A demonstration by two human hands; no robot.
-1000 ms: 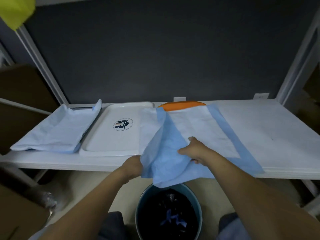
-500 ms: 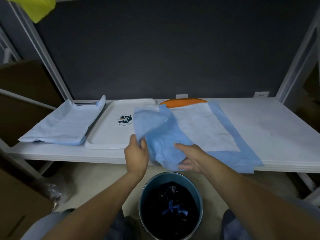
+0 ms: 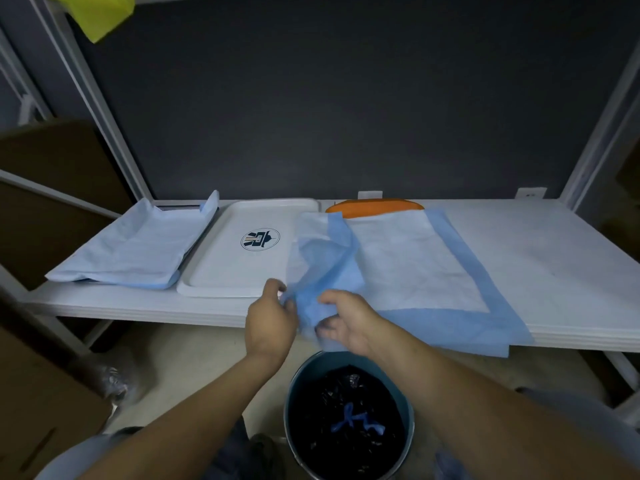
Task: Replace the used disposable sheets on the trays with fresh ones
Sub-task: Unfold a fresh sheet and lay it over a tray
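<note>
Gripping the bunched left part of the used sheet (image 3: 415,271), both hands are at the front edge of the white shelf (image 3: 561,278). The left hand (image 3: 270,322) has its fingers curled and pinches the thin edge of the bunch. The right hand (image 3: 348,323), just beside it, has thumb and fingers curled round the same soft fold. The sheet is a thin, paper-like rectangle: its middle is pale, almost white, with fine wrinkles, and a broad border of stronger blue runs around it. Its right part lies flat on the shelf and its near edge hangs a little over the front, while the left part is raised and crumpled into loose folds between the hands. The far end of the sheet covers most of an orange tray (image 3: 375,206), of which only a smooth rounded rim shows. To the left lies a white tray (image 3: 221,271), hard and glossy, rectangular with rounded corners and a low rim; the raised folds cover its right side, and its bare bottom carries a round dark logo (image 3: 260,239). Further left a stack of folded sheets (image 3: 131,251) in pale blue lies flat, with one corner standing up. Below the hands, on the floor, stands a round bin (image 3: 290,403) with a blue wall and a shiny black liner (image 3: 329,441), and a small blue scrap (image 3: 353,422) lies inside. Behind the shelf is a matt dark panel (image 3: 346,116).
</note>
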